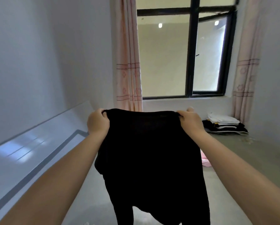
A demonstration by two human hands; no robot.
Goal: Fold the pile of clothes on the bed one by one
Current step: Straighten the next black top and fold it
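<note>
One black garment (152, 159) (hanging, creased)

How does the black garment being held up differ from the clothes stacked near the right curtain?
The black garment hangs unfolded in the air, gripped at its top corners by the left hand and the right hand; the stack of clothes lies folded flat on the bed. The garment is a single black piece; the stack mixes white and black layers. Both are clothing, and both include black fabric.
</note>
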